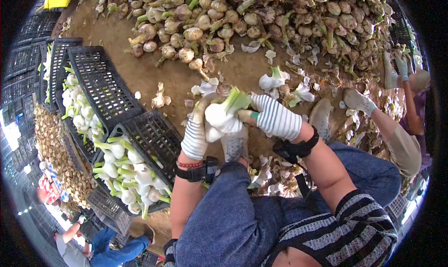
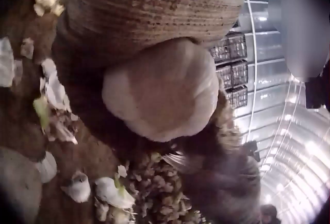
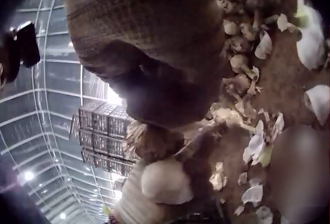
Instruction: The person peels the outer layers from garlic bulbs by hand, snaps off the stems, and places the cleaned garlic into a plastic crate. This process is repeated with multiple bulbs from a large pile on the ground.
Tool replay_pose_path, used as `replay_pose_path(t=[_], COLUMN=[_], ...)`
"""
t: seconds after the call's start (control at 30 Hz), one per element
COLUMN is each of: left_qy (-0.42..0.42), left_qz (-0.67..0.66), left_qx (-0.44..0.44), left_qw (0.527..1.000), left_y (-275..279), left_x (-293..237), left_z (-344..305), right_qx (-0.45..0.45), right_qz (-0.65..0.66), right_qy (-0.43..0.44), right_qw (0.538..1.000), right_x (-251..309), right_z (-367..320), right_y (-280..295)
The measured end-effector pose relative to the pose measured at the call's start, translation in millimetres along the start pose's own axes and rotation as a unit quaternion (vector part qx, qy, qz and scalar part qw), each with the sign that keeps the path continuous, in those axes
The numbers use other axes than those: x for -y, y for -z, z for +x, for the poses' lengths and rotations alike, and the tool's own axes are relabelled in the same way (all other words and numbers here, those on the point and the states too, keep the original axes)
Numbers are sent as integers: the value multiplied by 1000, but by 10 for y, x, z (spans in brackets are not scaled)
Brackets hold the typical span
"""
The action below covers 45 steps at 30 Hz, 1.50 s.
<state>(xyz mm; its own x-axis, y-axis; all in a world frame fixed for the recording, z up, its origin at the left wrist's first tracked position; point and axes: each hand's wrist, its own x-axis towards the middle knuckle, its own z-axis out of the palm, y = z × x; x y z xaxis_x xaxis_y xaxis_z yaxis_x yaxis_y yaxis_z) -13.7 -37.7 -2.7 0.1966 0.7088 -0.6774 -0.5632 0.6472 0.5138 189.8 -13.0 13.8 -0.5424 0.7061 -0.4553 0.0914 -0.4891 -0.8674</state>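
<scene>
In the head view a peeled white garlic bulb (image 1: 222,119) with a short green stem (image 1: 238,100) is held up over the lap. My left hand (image 1: 196,131), in a striped white glove with soiled fingers, grips it from the left side. The gloved right hand (image 1: 280,118) pinches it at the right, thumb against the base of the stem. From the left wrist the pale bulb (image 2: 162,90) shows under the striped glove. From the right wrist, the white garlic (image 3: 166,181) appears below the shadowed right hand (image 3: 149,54), with a brown, fibrous tuft beside it.
Unpeeled garlic (image 1: 214,20) is heaped ahead on the dirt floor. At the left stand black crates, one full of cleaned garlic (image 1: 126,171). Two white bulbs (image 1: 274,82) and loose skins lie beyond the hands. Other people sit at the right and lower left.
</scene>
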Motion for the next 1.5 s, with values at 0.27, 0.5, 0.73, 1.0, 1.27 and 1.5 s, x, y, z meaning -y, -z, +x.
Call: replay_pose_path(t=[0.27, 0.5, 0.73, 1.0, 1.27, 1.5], left_qy=[-215, -133, -222, -320, -335, -323], left_qz=[358, 126, 234, 466, 412, 378], left_qx=[-98, -112, -126, -113, -95, -83], left_qw=[904, 977, 938, 817, 842, 864], left_y=[-194, -175, -134, -174, 20, 291], left_x=[-17, 63, -16, 155, 214, 42], left_z=[-149, -218, -324, -271, -258, -301], right_qx=[-126, -102, -214, -139, -201, -140], right_qz=[-275, -191, -313, -515, -558, -587], right_qy=[120, 86, -90, 65, 120, -38], right_qw=[946, 972, 921, 843, 796, 797], right_x=[-150, -104, -642, 229, -88, -405], right_z=[58, -136, -149, 109, 275, -131], right_y=[-109, 52, 719, -221, -120, 554])
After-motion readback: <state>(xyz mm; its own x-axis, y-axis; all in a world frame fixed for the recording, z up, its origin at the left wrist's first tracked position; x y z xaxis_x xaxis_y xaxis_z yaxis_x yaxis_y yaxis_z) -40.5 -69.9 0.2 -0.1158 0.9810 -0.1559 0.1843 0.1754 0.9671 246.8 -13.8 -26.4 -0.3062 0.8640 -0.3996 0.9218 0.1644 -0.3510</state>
